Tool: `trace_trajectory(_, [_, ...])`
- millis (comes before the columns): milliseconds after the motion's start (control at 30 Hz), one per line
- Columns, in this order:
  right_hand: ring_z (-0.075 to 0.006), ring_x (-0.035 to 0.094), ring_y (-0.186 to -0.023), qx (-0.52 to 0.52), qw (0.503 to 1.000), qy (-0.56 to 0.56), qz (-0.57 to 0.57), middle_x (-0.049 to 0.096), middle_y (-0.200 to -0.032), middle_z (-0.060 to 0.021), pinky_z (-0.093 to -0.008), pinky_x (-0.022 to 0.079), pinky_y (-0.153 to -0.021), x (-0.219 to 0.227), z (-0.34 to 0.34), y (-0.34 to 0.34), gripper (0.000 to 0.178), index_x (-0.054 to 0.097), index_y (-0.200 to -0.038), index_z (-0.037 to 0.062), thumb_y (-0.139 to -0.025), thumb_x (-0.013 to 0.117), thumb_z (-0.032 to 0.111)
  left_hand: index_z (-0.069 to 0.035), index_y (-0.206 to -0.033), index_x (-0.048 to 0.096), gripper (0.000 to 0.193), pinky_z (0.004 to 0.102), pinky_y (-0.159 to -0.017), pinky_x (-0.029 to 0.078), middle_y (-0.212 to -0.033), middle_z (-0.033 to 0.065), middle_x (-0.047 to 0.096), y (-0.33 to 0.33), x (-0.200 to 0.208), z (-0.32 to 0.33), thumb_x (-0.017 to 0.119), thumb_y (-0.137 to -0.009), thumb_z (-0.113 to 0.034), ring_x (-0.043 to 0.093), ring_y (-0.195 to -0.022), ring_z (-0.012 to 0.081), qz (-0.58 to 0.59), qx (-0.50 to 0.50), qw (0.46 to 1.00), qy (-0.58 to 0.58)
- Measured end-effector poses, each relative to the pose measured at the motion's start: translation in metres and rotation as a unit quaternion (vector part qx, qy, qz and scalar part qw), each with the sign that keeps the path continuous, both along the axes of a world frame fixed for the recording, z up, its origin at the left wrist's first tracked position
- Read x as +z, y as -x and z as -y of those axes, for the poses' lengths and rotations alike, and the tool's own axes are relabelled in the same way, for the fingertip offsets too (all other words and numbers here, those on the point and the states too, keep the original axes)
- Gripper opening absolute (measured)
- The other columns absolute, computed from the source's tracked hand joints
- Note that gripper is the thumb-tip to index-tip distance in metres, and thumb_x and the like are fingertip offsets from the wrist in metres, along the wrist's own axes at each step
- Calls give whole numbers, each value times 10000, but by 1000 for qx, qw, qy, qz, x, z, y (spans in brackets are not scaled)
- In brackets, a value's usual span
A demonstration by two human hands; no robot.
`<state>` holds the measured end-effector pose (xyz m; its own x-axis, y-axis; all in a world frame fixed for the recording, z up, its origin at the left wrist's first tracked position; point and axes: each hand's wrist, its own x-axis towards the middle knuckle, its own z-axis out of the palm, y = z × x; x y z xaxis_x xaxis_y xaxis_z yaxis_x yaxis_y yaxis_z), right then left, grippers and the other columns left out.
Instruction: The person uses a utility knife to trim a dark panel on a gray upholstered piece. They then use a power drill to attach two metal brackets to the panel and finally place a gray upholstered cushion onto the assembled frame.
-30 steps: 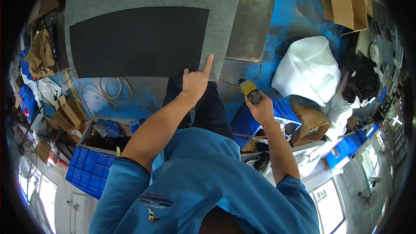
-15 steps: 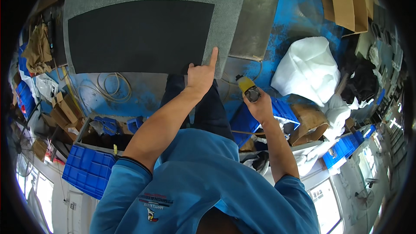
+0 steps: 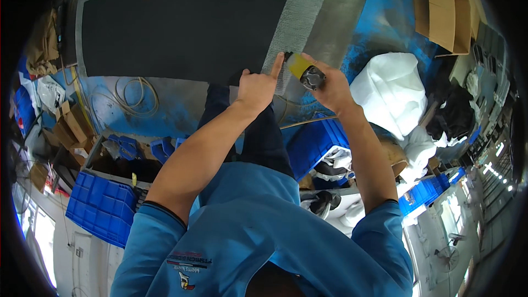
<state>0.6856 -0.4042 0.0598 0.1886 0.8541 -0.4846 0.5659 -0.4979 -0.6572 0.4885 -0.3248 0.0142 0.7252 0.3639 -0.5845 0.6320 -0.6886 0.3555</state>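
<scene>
A flat black sheet with a curved far edge lies on a grey textured mat. My left hand rests at the sheet's near right corner. Its thumb touches the black sheet and its index finger stretches along the mat beside the right edge; the other fingers are curled under. My right hand is closed around a small yellow-and-black handheld tool. The tool's black nose meets or nearly meets my left index fingertip; its exact kind cannot be made out.
A big white bag stands to the right, near an open cardboard box. Thin hose lies coiled on the blue-painted surface. Below the edge are blue crates and a blue bin with white material.
My right hand has moved left and up with the tool, bringing its nose to my left index finger. My left hand stays at the sheet's corner. The whole view has shifted slightly.
</scene>
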Motion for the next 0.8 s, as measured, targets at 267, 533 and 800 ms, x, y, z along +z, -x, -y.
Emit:
trace_trajectory(267, [-377, 655, -967, 69, 997, 7, 23, 684, -1074, -145, -423, 536, -829, 10, -17, -5, 621, 595, -1336, 164, -728, 671, 63, -114, -1599, 86, 861, 503, -877, 490, -750, 97, 732, -2, 7, -6, 557, -878, -114, 719, -672, 269, -30, 6, 998, 49])
trace_trajectory(533, [-372, 656, -1000, 73, 997, 26, 28, 688, -1116, -158, -416, 535, -856, 14, -25, -6, 574, 633, -1289, 134, -722, 684, 59, -118, -1600, 91, 863, 513, -897, 479, -758, 72, 736, -3, 7, -5, 562, -876, -115, 719, -676, 240, -36, 9, 998, 50])
trace_trajectory(800, [-369, 654, -1010, 52, 999, -6, 1, 688, -1122, -166, -400, 533, -858, 2, -25, 7, 592, 624, -1304, 140, -724, 703, 55, -92, -1565, 246, 759, 464, -798, 461, -712, 13, 716, -5, -8, 19, 569, -880, -134, 704, -647, 203, -24, 27, 999, -14])
